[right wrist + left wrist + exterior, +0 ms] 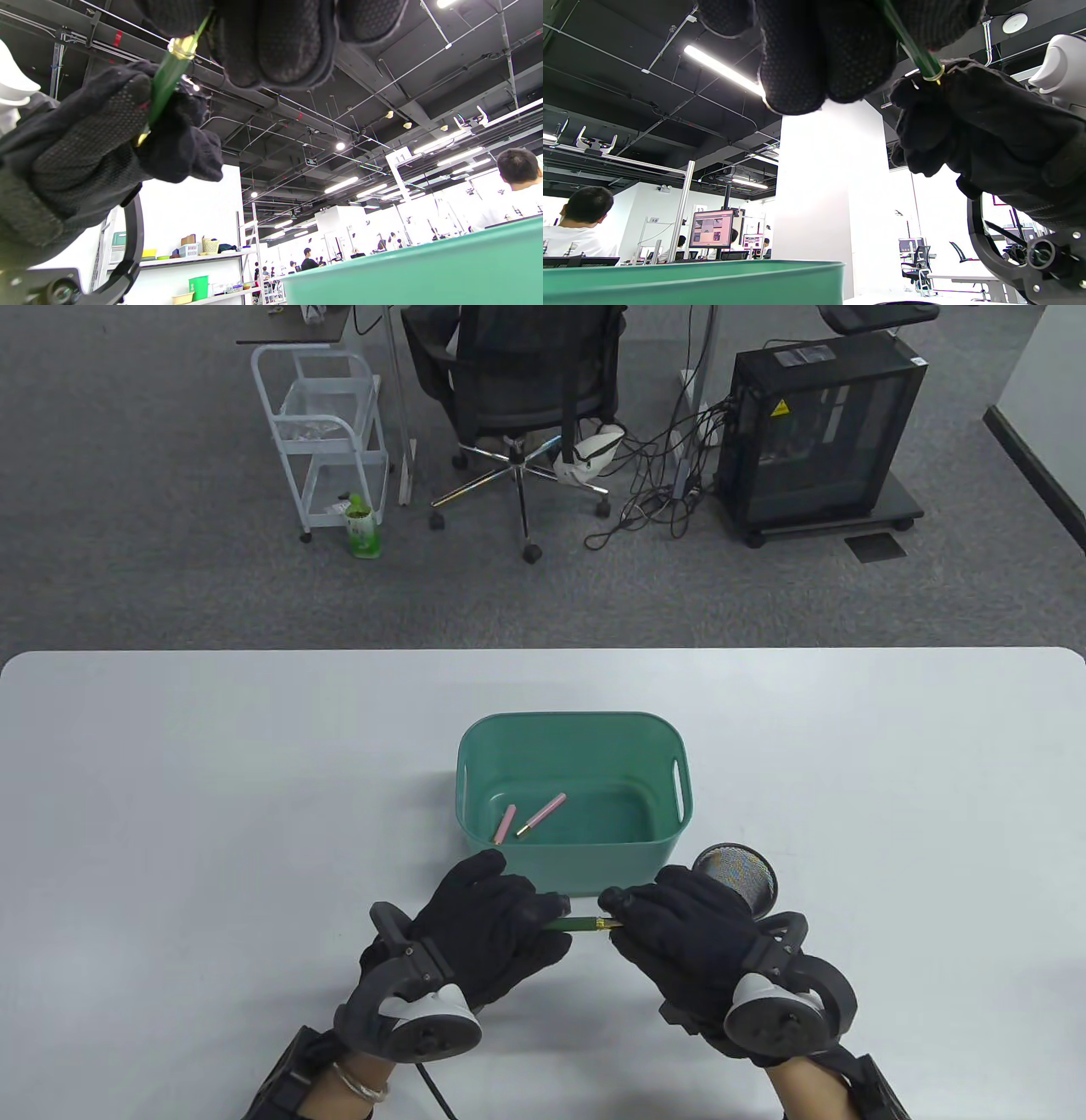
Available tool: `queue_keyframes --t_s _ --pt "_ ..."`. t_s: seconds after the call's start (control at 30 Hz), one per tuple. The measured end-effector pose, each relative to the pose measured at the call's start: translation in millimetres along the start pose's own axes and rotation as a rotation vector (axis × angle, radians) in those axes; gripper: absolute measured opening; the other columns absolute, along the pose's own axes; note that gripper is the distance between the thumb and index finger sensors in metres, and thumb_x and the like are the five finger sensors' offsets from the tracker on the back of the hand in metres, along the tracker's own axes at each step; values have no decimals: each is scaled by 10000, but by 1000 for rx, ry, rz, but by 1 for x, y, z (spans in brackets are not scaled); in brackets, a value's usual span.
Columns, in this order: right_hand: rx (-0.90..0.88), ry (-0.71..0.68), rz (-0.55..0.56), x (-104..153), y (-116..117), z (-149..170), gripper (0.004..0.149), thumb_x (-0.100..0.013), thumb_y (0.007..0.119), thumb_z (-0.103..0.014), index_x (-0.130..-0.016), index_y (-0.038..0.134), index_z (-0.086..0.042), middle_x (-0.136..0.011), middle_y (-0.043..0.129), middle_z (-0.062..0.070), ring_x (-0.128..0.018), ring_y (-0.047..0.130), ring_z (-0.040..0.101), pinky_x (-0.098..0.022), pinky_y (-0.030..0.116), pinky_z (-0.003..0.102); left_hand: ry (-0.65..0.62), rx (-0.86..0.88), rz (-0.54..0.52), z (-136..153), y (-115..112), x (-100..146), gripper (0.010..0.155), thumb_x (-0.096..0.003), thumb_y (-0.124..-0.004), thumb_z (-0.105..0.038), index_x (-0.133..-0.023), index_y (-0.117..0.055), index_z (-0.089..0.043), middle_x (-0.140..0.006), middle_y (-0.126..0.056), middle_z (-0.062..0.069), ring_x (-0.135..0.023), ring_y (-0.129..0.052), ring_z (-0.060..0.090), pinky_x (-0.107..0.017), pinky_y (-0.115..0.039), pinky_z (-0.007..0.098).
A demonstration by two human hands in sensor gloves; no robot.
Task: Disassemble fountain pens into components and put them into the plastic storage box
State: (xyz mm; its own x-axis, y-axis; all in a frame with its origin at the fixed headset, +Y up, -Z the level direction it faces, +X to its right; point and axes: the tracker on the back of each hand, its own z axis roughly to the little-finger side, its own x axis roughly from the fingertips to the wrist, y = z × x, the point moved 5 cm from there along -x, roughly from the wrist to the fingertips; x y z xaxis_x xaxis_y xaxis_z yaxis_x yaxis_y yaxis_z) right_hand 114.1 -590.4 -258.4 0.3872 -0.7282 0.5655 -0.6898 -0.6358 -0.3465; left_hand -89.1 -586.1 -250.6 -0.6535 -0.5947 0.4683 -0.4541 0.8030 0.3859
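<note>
A green fountain pen [582, 926] with gold rings lies level between my two hands, just in front of the green plastic storage box [475, 755]. My left hand [501, 920] grips its left end and my right hand [670, 920] grips its right end. The pen [916, 55] shows again in the left wrist view, running into my right glove. In the right wrist view the pen [167, 82] runs from my right fingers down into my left glove. Two pink pen parts [530, 818] lie on the box floor.
A mesh pen cup [736, 880] stands right of the box, behind my right hand. Beyond the table's far edge are an office chair [519, 386], a white trolley [318, 432] and a black computer case [819, 432]. The box rim [691, 273] fills the low foreground of the wrist views.
</note>
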Motion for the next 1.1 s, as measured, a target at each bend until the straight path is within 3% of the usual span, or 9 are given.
queue_keyframes --t_s 0.43,0.63,0.83,1.1 --pt "46 8 -42 -1 3 1 415 -531 722 -442 -882 826 -247 -765 911 -8 -625 930 106 -689 687 421 10 -1 18 2 -2 -1 466 -641 -675 -499 -915 -832 -157 -675 -967 -65 -739 -974 205 -797 -604 533" --pt "46 5 -35 -1 3 1 414 -532 720 -439 -881 828 -245 -762 911 -7 -622 930 105 -689 686 421 20 -9 41 3 -4 -1 572 -607 -738 -543 -1041 -698 -173 -842 -898 -55 -891 -885 234 -829 -549 553" --pt "45 6 -33 -1 3 1 415 -533 719 -443 -881 828 -245 -762 910 -8 -623 928 104 -690 686 420 14 -9 34 3 -4 -1 476 -622 -756 -484 -980 -720 -173 -837 -894 -71 -889 -886 224 -832 -548 546" --pt "47 2 -32 -1 3 0 415 -533 719 -443 -882 827 -247 -763 909 -8 -623 928 106 -691 685 419 15 10 36 4 -4 -1 466 -636 -687 -508 -923 -803 -160 -752 -953 -56 -802 -950 221 -815 -580 544"
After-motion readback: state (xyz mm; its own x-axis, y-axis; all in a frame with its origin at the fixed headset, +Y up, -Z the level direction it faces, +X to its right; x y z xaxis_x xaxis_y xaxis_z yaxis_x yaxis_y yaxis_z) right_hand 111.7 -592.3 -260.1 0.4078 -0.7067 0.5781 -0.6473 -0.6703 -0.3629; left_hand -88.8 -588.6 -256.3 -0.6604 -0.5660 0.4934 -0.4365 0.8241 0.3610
